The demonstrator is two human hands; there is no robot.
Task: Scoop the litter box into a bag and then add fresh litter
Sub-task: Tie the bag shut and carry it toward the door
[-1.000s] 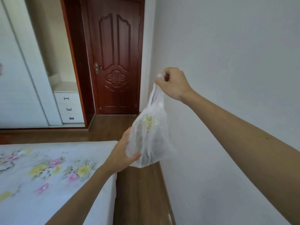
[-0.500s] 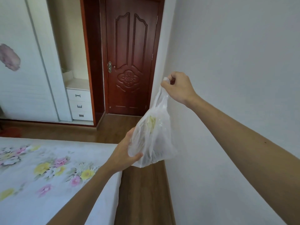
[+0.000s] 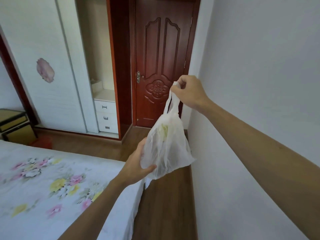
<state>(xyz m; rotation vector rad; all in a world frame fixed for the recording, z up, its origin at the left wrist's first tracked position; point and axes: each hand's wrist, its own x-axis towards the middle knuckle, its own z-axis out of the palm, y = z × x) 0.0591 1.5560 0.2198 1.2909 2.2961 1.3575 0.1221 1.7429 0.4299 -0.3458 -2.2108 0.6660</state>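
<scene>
A thin white plastic bag [image 3: 167, 146] hangs in the air in front of me, bulging with contents that show yellowish through the film. My right hand [image 3: 189, 91] pinches its two handles together at the top. My left hand [image 3: 137, 163] cups the bag's lower left side, thumb under its bottom. No litter box or scoop is in view.
A bed with a floral sheet [image 3: 52, 187] fills the lower left. A narrow strip of wooden floor [image 3: 164, 205] runs between bed and white wall [image 3: 251, 84] toward a closed brown door [image 3: 162, 63]. A white wardrobe with drawers [image 3: 105, 116] stands left of the door.
The view has swung left and down, showing more of the wardrobe and bed. Both hands keep the same hold on the bag, which sits slightly lower relative to the door.
</scene>
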